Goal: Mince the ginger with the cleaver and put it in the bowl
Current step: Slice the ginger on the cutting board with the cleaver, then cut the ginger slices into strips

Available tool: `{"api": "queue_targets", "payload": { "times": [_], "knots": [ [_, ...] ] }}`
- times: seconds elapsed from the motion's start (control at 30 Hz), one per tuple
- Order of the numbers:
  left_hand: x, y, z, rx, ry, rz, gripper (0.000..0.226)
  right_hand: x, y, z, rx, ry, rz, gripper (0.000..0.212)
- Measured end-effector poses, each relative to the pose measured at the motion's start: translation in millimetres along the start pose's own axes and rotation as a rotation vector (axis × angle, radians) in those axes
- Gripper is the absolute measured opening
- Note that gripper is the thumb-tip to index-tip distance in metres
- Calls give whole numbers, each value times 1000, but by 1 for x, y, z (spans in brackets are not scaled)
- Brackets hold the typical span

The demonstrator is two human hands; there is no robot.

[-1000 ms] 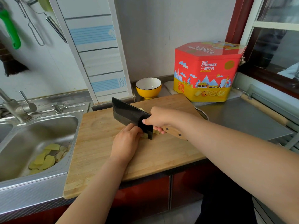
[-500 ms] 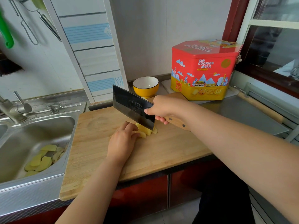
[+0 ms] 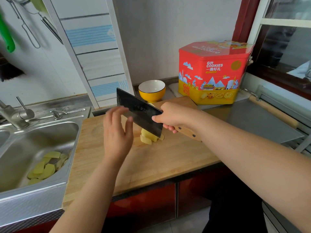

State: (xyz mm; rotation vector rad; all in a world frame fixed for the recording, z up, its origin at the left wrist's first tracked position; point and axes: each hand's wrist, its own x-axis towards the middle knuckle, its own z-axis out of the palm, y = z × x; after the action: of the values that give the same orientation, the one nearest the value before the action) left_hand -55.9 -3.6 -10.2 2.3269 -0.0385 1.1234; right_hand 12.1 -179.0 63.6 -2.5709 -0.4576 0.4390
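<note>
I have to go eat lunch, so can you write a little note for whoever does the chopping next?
Right hand grips the black cleaver with a wooden handle, blade resting on the pale yellow ginger slices.
Left hand is open, raised above the wooden cutting board, holding nothing.
The yellow bowl with a white inside sits behind the board, apparently empty.
Done: ginger sliced into pieces.
Left: mince it fine, then move it into the bowl.

far ginger slices (image 3: 149,136) behind cleaver blade (image 3: 139,111); left hand (image 3: 117,133) motion-blurred
</note>
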Motion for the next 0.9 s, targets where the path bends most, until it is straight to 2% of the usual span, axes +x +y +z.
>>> {"api": "queue_targets", "payload": {
  "times": [0.1,0.2,0.3,0.4,0.53,0.73,0.9],
  "knots": [
    [43,13,-23,7,25,54,26,-8,0,4,-41,58,-65,37],
    [81,18,-35,49,-79,78,23,-16,4,9,-250,275,-156,30],
    [101,23,-28,152,-409,37,25,-22,11,15,-182,279,-159,32],
    [110,30,-14,233,-774,-35,27,-26,16,21,-245,317,-186,34],
    [115,29,4,317,-1020,8,38,-29,21,25,-342,415,-252,39],
    [120,26,17,286,-1074,8,53,-32,26,27,-434,449,-321,42],
    [122,33,30,169,-1021,-34,29,-32,26,26,-430,445,-346,43]
  ]
}}
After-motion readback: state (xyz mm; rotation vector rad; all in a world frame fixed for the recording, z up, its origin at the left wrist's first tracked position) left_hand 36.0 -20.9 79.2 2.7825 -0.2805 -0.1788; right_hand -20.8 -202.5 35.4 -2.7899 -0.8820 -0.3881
